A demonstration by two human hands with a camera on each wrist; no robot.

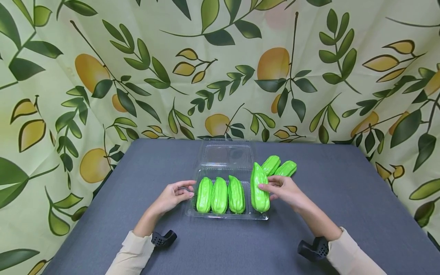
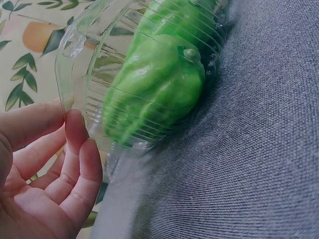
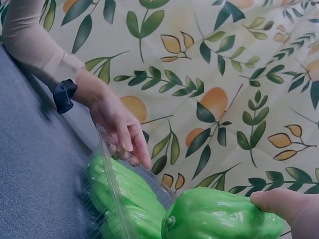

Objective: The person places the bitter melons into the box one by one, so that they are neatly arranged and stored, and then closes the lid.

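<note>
A clear plastic clamshell box (image 1: 227,216) lies with its lid (image 1: 227,152) folded back. Three ribbed green gourds (image 1: 220,194) stand side by side in its left and middle part, pointed ends toward the back. My left hand (image 1: 177,194) pinches the box's left rim between thumb and fingers, as the left wrist view shows of the hand (image 2: 55,164). Over the right end of the box, my right hand (image 1: 283,190) holds another green gourd (image 1: 259,189) by its right side, thumb on top. This gourd (image 3: 219,219) appears tilted, close beside those inside the box.
Two more green gourds (image 1: 286,168) lie on the grey cloth-covered table (image 1: 165,164) behind the right hand, to the right of the box. A leaf-and-fruit patterned curtain (image 1: 233,91) hangs behind the table and along its sides.
</note>
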